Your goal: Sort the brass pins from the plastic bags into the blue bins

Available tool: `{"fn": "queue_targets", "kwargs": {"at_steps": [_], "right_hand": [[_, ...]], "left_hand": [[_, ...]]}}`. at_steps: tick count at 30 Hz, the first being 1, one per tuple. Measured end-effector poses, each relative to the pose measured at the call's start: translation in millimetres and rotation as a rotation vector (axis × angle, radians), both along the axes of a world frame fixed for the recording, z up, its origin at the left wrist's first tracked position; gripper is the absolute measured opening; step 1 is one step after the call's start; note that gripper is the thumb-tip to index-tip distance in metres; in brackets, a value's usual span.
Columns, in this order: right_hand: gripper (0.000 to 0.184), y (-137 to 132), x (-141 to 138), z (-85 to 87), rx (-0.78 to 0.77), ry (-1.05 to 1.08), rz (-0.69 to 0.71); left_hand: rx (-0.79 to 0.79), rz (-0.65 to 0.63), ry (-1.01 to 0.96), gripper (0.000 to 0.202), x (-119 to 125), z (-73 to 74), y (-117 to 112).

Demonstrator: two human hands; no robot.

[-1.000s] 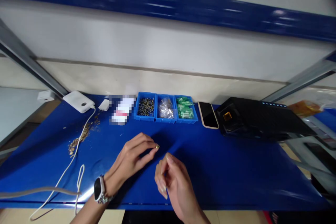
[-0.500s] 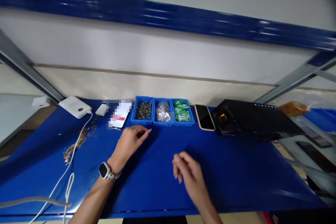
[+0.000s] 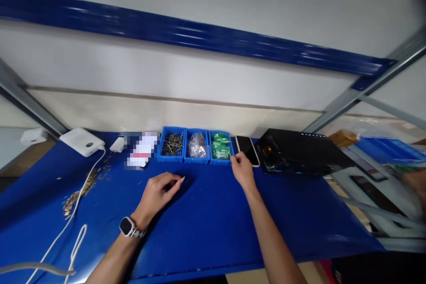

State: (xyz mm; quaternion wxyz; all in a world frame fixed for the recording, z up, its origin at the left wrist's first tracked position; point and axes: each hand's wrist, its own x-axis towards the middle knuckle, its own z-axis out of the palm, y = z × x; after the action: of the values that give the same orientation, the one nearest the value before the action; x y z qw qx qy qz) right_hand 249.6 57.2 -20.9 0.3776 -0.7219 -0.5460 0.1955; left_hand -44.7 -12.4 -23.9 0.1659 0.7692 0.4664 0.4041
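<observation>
My left hand point(image 3: 162, 191) rests low over the blue tabletop, a little in front of the bins. Its thumb and index finger press together, and whether anything tiny lies between them cannot be made out. My right hand point(image 3: 242, 169) is closed at the front right corner of the blue bin point(image 3: 221, 162) with green packets point(image 3: 220, 146). It also overlaps the lower edge of a phone point(image 3: 248, 148). Left of that bin stand a blue bin point(image 3: 197, 159) of clear plastic packets point(image 3: 197, 145) and a blue bin point(image 3: 170, 158) of loose screws point(image 3: 173, 144).
A white power bank point(image 3: 82, 141) with a cable and a white adapter point(image 3: 117, 144) lie back left, near scattered brown bits point(image 3: 75, 197). A partly blurred phone point(image 3: 142, 151) sits left of the bins. Back right is a black case point(image 3: 299, 151). A blue rail point(image 3: 186, 31) crosses above.
My right hand has moved forward from the middle of the table to the right bin's corner. My left hand stays curled, now slightly farther from the bins. The view has shifted right.
</observation>
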Motion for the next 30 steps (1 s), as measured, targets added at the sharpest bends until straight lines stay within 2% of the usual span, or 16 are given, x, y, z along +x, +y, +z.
{"fn": "queue_targets", "kwargs": {"at_steps": [4, 8, 10, 13, 14, 17, 19, 21, 24, 27, 30], "right_hand": [[0.019, -30, 3, 0.4, 0.096, -0.007, 0.022], [0.014, -82, 4, 2.6, 0.177, 0.017, 0.04], [0.017, -109, 1, 3.6, 0.209, 0.036, 0.042], [0.019, -138, -11, 7.7, 0.282, 0.108, 0.084], [0.019, -145, -17, 10.4, 0.289, 0.118, 0.099], [0.014, -157, -38, 20.5, 0.305, 0.155, 0.155], [0.006, -162, -55, 24.5, 0.335, 0.142, 0.181], [0.032, -165, -73, 21.9, 0.365, 0.115, 0.205], [0.069, -169, -95, 7.1, 0.359, 0.125, 0.173], [0.08, -169, -105, -6.2, 0.237, 0.168, 0.187], [0.072, -168, -106, -6.0, 0.283, 0.07, 0.291]], "left_hand": [[0.013, 0.004, -0.016, 0.025, 0, -2.2, -3], [0.033, 0.069, -0.073, 0.025, 1, -1.0, -3], [0.03, 0.092, -0.1, 0.023, 8, 1.5, -4], [-0.013, 0.09, -0.157, 0.026, 34, 6.1, -9], [-0.07, 0.074, -0.22, 0.03, 46, 7.1, -11], [-0.208, 0.003, -0.382, 0.044, 79, 7.4, -18], [-0.309, -0.025, -0.541, 0.048, 93, 5.5, -20], [-0.387, -0.013, -0.662, 0.048, 98, 2.6, -20], [-0.42, 0.055, -0.727, 0.048, 94, -1.6, -19], [-0.429, 0.1, -0.762, 0.047, 87, -3.4, -18], [-0.448, 0.095, -0.788, 0.048, 80, -2.8, -16]]}}
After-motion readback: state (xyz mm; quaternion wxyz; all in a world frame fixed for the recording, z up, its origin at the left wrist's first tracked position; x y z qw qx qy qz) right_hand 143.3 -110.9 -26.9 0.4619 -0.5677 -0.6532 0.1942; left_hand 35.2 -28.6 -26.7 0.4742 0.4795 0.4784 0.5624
